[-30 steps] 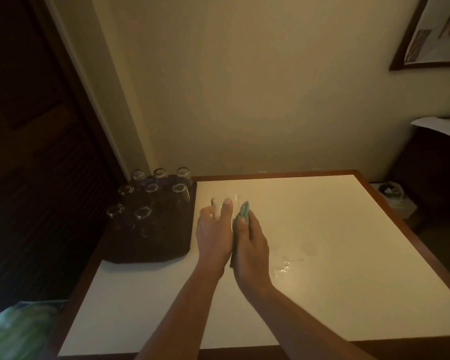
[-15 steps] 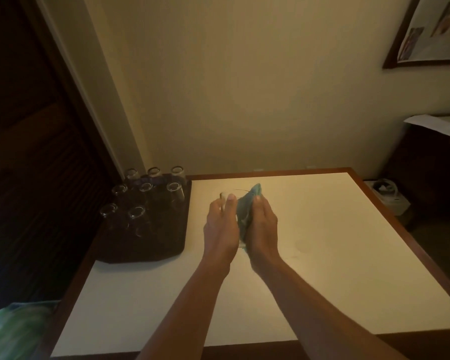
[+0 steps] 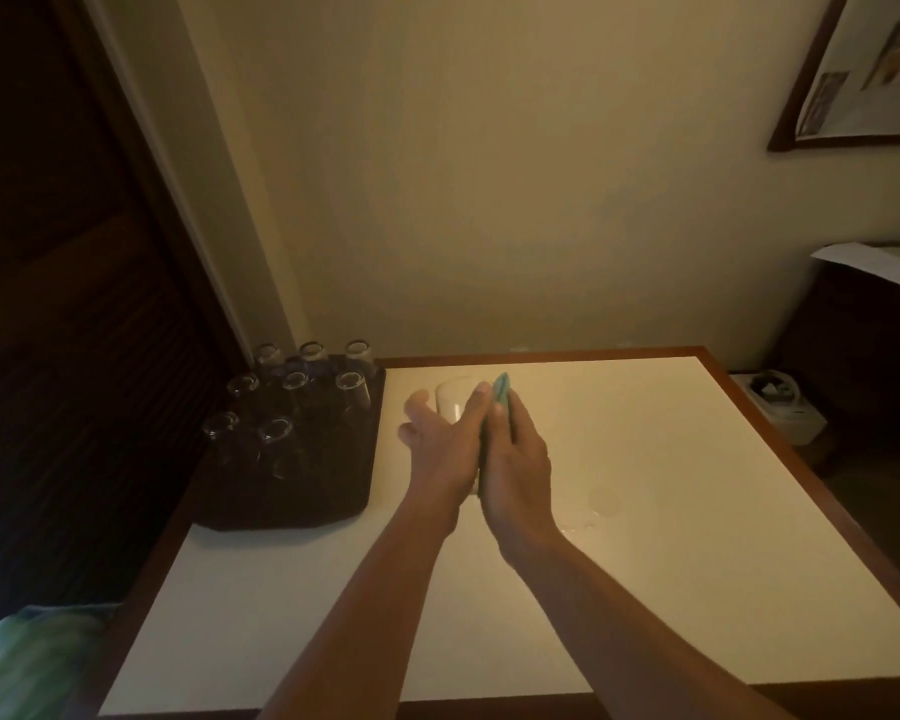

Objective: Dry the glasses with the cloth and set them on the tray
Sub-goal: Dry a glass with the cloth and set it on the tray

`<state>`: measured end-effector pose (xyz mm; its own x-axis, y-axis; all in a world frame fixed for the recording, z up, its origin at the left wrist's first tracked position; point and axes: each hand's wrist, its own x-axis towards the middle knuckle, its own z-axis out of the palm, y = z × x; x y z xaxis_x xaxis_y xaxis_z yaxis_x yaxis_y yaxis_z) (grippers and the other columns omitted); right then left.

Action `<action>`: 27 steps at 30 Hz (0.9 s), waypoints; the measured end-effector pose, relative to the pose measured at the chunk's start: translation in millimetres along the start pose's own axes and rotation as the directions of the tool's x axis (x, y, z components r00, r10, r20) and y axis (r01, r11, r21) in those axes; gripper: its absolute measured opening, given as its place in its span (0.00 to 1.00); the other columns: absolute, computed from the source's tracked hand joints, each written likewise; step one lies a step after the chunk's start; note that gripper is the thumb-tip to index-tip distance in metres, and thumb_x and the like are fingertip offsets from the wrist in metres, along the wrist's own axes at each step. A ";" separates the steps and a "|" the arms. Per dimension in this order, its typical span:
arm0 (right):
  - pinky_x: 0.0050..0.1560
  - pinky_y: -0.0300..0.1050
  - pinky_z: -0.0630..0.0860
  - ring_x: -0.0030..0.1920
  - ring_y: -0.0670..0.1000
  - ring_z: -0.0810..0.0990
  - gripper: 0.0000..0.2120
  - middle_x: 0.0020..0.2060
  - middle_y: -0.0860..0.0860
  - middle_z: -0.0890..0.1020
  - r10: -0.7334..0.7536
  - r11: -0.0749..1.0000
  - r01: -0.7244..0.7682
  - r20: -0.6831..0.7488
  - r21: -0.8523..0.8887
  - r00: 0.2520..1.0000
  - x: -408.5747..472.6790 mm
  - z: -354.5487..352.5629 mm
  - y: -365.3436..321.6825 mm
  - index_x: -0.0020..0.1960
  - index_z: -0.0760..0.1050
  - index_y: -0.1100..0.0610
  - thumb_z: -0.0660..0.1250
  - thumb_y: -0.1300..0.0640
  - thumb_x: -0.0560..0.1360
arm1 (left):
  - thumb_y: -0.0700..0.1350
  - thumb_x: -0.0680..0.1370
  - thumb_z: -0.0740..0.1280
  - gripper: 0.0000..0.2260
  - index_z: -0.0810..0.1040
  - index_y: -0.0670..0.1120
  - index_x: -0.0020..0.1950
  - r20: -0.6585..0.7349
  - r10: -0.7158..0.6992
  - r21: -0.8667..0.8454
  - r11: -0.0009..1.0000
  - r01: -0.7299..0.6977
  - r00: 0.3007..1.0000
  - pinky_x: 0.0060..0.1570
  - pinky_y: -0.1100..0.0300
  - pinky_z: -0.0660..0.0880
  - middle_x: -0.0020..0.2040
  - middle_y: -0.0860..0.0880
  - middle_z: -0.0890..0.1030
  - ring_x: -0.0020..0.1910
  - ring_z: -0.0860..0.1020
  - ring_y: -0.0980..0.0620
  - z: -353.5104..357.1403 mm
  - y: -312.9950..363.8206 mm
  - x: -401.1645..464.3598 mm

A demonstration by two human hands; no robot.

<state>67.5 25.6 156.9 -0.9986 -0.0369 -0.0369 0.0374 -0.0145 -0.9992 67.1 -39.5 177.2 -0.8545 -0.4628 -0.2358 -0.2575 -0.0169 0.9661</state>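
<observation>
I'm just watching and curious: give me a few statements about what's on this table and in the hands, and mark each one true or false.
1. The left hand holds a clear glass above the table. True.
2. The cloth under the right hand is red. False: it is teal green.
3. The tray sits at the table's left edge with glasses on it. True.
4. The tray holds only two glasses. False: eight glasses show there, in rows.
5. The glass in hand already rests on the tray. False: it is to the right of the tray, between the hands.
</observation>
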 end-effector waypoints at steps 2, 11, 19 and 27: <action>0.61 0.43 0.79 0.64 0.46 0.77 0.23 0.66 0.43 0.76 -0.013 1.000 0.015 0.058 -0.023 0.998 -11.5 2.8 1.1 0.79 0.63 0.47 0.54 0.46 0.85 | 0.57 0.82 0.67 0.30 0.57 0.52 0.78 -0.080 0.017 -0.035 0.999 -0.019 0.997 0.46 0.57 0.78 0.72 0.48 0.65 0.63 0.71 0.49 -4.7 2.4 1.6; 0.63 0.50 0.80 0.64 0.48 0.78 0.21 0.64 0.48 0.79 -0.023 1.000 0.022 0.008 0.020 1.000 8.2 -2.5 -3.0 0.76 0.68 0.49 0.53 0.45 0.85 | 0.60 0.81 0.66 0.30 0.60 0.50 0.78 -0.005 -0.047 -0.071 0.996 0.047 0.999 0.47 0.56 0.77 0.70 0.47 0.69 0.59 0.74 0.50 4.2 13.3 -3.3; 0.58 0.48 0.80 0.60 0.50 0.79 0.19 0.57 0.49 0.80 -0.001 0.995 0.002 -0.017 0.102 1.000 20.8 -10.1 -3.9 0.72 0.71 0.52 0.54 0.46 0.85 | 0.59 0.86 0.55 0.22 0.67 0.50 0.77 0.048 -0.073 -0.094 0.993 0.077 0.996 0.61 0.49 0.75 0.69 0.46 0.75 0.65 0.76 0.46 4.9 7.5 -11.9; 0.59 0.41 0.80 0.66 0.49 0.78 0.23 0.68 0.46 0.77 -0.088 0.996 0.087 0.023 0.006 0.996 -5.4 0.8 9.6 0.77 0.66 0.49 0.57 0.47 0.84 | 0.59 0.84 0.61 0.24 0.66 0.50 0.77 -0.076 -0.076 -0.197 0.979 0.059 0.994 0.61 0.47 0.79 0.69 0.46 0.75 0.64 0.78 0.46 1.2 -2.7 -5.5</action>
<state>73.4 24.8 147.5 -0.9970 -0.0581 0.0512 -0.0498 -0.0240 -0.9985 71.9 -35.9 175.8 -0.7958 -0.5262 -0.2997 -0.2138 -0.2188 0.9521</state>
